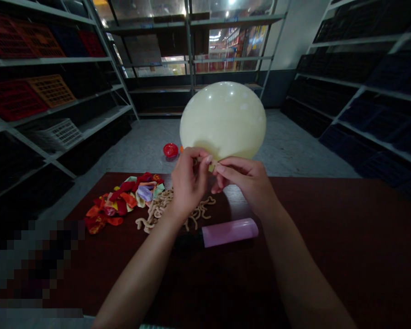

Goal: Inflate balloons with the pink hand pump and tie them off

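Forearms: both rise from the near edge of the counter [345,237] and converge toward the middle of the view, elbows low, wrists lifted clear of the surface.
Pump: a pink-barrelled hand pump [226,232] lies flat on the counter between the forearms, long axis left to right, untouched.
Left hand [188,180]: raised, back toward the camera, thumb and fingertips pinched shut on the balloon's neck from the left.
Right hand [246,180]: level with the left, fingertips closed on the same neck from the right; the two hands meet there, nearly touching.
Neck [213,163]: a short stub between the fingertips, pointing down toward the person; neither hand is clearly nearer.
Balloon [223,119]: pale yellow, inflated, held in the air just above and beyond the hands, its long axis running from the neck up and away.
Beige strands [157,211]: a loose heap on the counter, left of and partly behind the left wrist.
Uninflated balloons [121,201]: a mixed-colour pile further left.
Red dish [170,150]: on the floor past the counter's far edge.
Shelving [55,114]: racks line both sides and the back.
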Demonstrator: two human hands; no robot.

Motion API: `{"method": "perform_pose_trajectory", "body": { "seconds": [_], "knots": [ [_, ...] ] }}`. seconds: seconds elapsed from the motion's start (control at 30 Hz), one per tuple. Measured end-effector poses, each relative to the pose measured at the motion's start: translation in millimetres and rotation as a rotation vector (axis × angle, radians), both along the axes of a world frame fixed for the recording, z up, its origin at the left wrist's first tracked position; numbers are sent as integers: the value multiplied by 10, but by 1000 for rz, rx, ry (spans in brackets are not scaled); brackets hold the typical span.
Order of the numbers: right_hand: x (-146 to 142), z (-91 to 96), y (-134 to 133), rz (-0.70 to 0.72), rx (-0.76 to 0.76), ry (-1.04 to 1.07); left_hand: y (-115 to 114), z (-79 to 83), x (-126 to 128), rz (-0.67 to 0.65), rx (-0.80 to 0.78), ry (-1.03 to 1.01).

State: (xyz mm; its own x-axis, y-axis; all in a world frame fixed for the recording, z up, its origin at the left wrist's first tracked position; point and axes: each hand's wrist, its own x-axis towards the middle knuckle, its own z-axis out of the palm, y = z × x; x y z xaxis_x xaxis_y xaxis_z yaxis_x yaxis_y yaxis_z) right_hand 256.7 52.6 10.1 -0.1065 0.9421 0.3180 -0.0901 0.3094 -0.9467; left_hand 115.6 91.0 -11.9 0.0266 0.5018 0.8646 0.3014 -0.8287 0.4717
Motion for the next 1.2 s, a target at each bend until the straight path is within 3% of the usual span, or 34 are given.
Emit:
{"method": "perform_pose_trajectory", "body": {
  "seconds": [0.13,0.23,0.47,0.63,0.77,0.97,1.2],
  "knots": [
    [13,-22,16,-86,7,-64,11,49,24,-181,-307,-119],
    [26,-32,18,-171,46,-183,29,82,30,-318,-449,-220],
    [-74,-1,-74,-504,373,-870,72,74,102,-398,-606,-484],
    [-147,-17,-109,-599,401,-1206,62,98,152,-514,-777,-714],
    [-136,-14,-85,-626,295,-1117,19,122,169,-566,-789,-723],
    [-135,-44,-31,-544,183,-750,15,65,178,-582,-757,-599],
    [-92,-74,4,-631,210,-558,-26,82,211,-690,-900,-581]
  ]
}}
